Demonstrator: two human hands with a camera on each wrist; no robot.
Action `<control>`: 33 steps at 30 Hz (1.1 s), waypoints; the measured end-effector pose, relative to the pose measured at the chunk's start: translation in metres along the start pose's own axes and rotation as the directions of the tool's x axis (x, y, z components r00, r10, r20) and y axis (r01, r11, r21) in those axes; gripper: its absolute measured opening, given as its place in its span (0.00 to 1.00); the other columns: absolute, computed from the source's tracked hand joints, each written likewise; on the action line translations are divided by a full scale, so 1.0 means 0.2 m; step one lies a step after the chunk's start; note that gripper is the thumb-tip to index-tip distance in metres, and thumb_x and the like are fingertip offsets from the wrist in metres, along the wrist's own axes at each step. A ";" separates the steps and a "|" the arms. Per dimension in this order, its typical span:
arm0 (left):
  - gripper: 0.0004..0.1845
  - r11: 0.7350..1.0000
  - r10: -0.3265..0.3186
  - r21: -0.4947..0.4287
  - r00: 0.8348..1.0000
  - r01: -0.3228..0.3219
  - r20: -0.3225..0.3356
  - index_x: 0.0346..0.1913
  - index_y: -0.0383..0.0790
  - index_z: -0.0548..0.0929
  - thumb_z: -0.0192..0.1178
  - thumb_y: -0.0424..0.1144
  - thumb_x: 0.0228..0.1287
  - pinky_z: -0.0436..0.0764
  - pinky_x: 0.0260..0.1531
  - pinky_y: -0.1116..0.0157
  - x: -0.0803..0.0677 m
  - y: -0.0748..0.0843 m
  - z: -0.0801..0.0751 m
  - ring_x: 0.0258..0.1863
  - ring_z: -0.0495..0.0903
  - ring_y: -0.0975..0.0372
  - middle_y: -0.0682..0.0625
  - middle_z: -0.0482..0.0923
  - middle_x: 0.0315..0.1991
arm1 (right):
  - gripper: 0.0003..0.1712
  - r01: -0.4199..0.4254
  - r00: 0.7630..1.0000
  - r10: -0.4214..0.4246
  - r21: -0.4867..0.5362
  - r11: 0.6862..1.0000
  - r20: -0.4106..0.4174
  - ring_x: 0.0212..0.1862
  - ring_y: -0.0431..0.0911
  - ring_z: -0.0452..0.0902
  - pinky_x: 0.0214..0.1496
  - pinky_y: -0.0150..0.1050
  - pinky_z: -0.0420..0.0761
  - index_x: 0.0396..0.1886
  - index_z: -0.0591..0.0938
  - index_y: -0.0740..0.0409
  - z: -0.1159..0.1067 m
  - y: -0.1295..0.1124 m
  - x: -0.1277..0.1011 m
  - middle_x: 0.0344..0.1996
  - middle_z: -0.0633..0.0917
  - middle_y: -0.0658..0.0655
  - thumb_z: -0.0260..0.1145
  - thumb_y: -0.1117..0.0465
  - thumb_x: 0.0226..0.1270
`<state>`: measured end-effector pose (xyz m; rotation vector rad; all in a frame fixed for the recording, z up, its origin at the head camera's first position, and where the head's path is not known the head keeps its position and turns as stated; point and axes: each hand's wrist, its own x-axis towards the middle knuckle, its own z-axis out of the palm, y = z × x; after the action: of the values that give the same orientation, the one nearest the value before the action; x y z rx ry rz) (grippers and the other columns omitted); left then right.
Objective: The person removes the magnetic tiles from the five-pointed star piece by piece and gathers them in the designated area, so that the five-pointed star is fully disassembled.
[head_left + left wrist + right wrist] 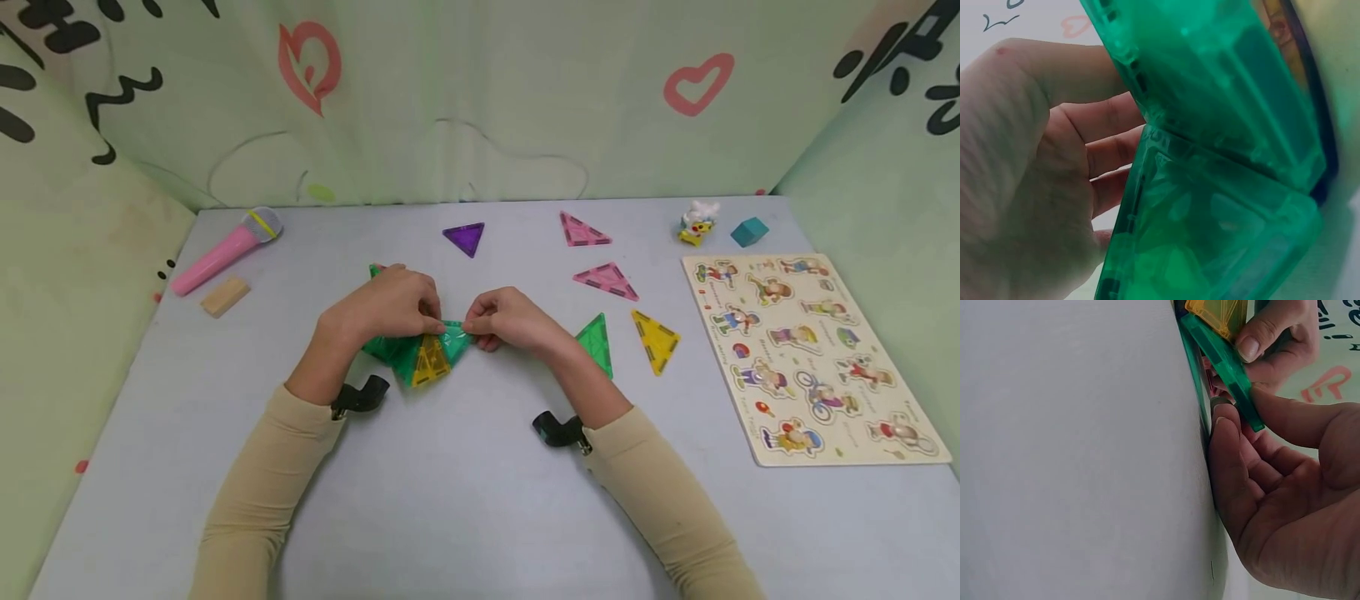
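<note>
A cluster of translucent triangular magnetic tiles stands joined on the table, with a yellow tile [431, 363] at its front between green ones. My left hand [386, 304] holds the cluster from above and behind, its thumb at the yellow tile's top. In the left wrist view, two green tiles [1210, 231] meet along an edge and cover some fingertips. My right hand [513, 321] pinches the outer corner of a green tile [1225, 369] between thumb and fingers, low by the tabletop. That green tile leans beside the yellow one.
Loose tiles lie around: purple [464, 239], pink [583, 230], another pink [609, 280], green [596, 346] and yellow [656, 342]. A picture puzzle board [720, 392], toy figure [698, 222] and teal block [749, 232] are right; a toy microphone [221, 257] and wooden block [225, 296] left.
</note>
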<state>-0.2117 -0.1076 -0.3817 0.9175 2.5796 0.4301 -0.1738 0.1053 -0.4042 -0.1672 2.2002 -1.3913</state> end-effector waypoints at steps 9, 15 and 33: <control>0.10 1.000 -0.011 0.002 1.000 0.011 -0.011 0.34 0.49 0.90 0.68 0.51 0.62 0.63 0.69 0.48 -0.01 -0.01 -0.01 0.40 0.79 0.60 0.57 0.86 0.37 | 0.09 0.002 1.000 -0.003 0.044 0.999 0.026 0.27 0.45 0.79 0.33 0.36 0.83 0.37 0.81 0.66 -0.01 0.02 0.01 0.24 0.81 0.55 0.63 0.62 0.71; 0.10 1.000 -0.001 -0.003 1.000 0.001 -0.020 0.32 0.50 0.89 0.67 0.52 0.63 0.70 0.59 0.54 0.00 -0.02 0.00 0.37 0.78 0.60 0.58 0.85 0.35 | 0.09 -0.004 0.999 0.002 0.065 0.998 0.037 0.27 0.44 0.79 0.33 0.35 0.83 0.37 0.81 0.66 -0.04 0.03 0.02 0.24 0.81 0.55 0.63 0.63 0.71; 0.08 0.999 0.026 -0.042 1.000 -0.026 0.000 0.27 0.50 0.87 0.67 0.46 0.63 0.67 0.63 0.53 0.00 -0.02 0.00 0.34 0.76 0.59 0.56 0.83 0.31 | 0.14 -0.079 0.969 0.093 0.069 0.994 -0.230 0.28 0.43 0.76 0.34 0.34 0.80 0.43 0.81 0.66 -0.29 0.09 0.00 0.26 0.80 0.53 0.64 0.57 0.72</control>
<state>-0.2134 -0.1099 -0.3830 0.9367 2.5504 0.4894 -0.1993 0.1608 -0.4000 0.1180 2.3190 -1.4900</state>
